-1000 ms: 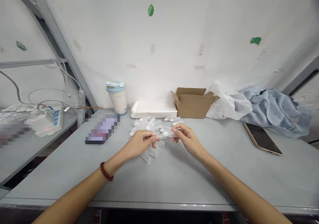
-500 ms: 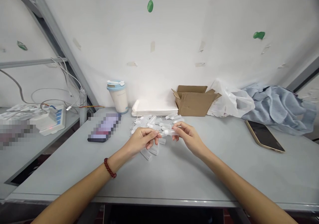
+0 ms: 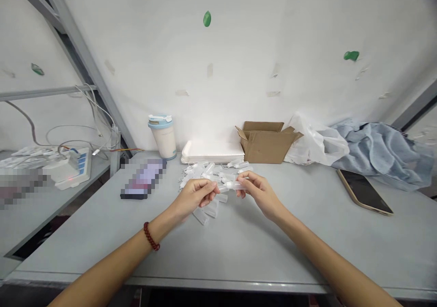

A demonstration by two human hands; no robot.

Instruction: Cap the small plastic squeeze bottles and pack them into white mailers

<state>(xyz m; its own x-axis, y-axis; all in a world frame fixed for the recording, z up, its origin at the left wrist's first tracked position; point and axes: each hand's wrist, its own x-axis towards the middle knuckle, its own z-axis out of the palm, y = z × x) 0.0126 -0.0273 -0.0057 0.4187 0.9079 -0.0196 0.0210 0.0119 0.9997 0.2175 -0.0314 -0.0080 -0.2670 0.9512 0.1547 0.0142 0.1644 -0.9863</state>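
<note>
Both hands: nearly where they were half a second ago; the view has tipped, setting everything slightly lower in frame.
Right hand (image 3: 261,192): my fingertips pinch a white-tipped clear plastic tube (image 3: 235,186), centre frame.
Left hand (image 3: 197,195): thumb and fingers together, just left of that tip; I cannot tell on what.
Tube pile (image 3: 209,169): behind and between my hands.

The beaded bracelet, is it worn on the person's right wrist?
No: the dark red beaded bracelet circles the wrist of the left hand, while the right hand's wrist is bare.
</note>
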